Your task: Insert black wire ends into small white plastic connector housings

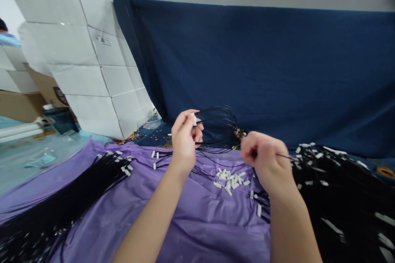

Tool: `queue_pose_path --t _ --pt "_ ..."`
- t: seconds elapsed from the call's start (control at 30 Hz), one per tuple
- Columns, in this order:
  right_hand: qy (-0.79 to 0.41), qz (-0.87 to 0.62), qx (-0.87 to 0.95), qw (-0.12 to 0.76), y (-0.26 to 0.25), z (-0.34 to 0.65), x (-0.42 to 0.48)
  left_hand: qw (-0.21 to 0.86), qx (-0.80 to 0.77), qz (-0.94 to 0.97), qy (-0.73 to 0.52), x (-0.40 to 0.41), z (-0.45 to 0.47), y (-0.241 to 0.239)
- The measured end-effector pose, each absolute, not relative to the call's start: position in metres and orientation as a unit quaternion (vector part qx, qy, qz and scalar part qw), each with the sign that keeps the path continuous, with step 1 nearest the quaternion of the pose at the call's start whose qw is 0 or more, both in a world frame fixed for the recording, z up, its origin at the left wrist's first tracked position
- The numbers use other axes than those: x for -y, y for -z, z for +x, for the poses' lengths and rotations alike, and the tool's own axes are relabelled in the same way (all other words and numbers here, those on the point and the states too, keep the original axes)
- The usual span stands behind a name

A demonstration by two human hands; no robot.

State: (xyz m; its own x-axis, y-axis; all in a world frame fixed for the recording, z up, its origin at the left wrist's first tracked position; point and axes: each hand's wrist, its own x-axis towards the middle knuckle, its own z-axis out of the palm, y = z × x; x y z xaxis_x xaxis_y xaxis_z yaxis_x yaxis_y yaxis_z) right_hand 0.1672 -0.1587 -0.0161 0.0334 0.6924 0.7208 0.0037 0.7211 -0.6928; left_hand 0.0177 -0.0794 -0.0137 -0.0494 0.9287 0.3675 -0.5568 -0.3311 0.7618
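Observation:
Raised over the purple cloth [185, 218], my left hand [185, 135] pinches a white connector [194, 119] between thumb and fingers. Thin black wires [226, 111] arc from it toward my right hand [267, 156], which is closed in a fist. A black wire passes out of the fist on its right side; how many wires are inside is hidden. Small wire ends [239, 132] stick out just left of the fist. Loose white connectors [230, 179] lie in a heap on the cloth below and between my hands.
Bundles of black wires with white connectors lie at left [77, 185] and right [348, 201]. White boxes [80, 49] are stacked at the left, near a dark bottle [61, 119]. A blue curtain [262, 70] hangs behind. Part of another person [9, 39] shows at far left.

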Motion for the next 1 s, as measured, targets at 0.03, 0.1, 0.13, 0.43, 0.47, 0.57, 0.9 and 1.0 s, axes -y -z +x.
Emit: queue_pose_path --t 0.03,0.1,0.13,0.43,0.47,0.57,0.9,1.0 --pt "-0.264 -0.302 0.664 0.631 0.017 0.165 0.159 0.523 -0.214 0.455 -0.689 0.081 0.020 0.015" --pt "-0.293 -0.339 0.690 0.569 0.018 0.161 0.158 0.504 -0.211 0.489 -0.680 0.085 0.024 0.017" --pt "-0.311 -0.337 0.694 0.555 0.019 0.159 0.156 0.502 -0.209 0.500 -0.674 0.087 0.025 0.017" --pt "-0.375 -0.311 0.702 0.520 0.027 0.166 0.154 0.531 -0.203 0.517 -0.640 0.093 0.025 0.015" --pt "-0.376 -0.315 0.696 0.524 0.027 0.167 0.155 0.534 -0.202 0.517 -0.638 0.094 0.025 0.015" --pt "-0.400 -0.300 0.671 0.548 0.024 0.166 0.156 0.539 -0.200 0.516 -0.635 0.095 0.025 0.015" --pt "-0.540 -0.223 0.641 0.498 0.014 0.162 0.163 0.548 -0.199 0.514 -0.629 0.099 0.025 0.013" --pt "-0.513 -0.278 0.619 0.526 0.015 0.159 0.164 0.548 -0.202 0.505 -0.636 0.100 0.025 0.012"
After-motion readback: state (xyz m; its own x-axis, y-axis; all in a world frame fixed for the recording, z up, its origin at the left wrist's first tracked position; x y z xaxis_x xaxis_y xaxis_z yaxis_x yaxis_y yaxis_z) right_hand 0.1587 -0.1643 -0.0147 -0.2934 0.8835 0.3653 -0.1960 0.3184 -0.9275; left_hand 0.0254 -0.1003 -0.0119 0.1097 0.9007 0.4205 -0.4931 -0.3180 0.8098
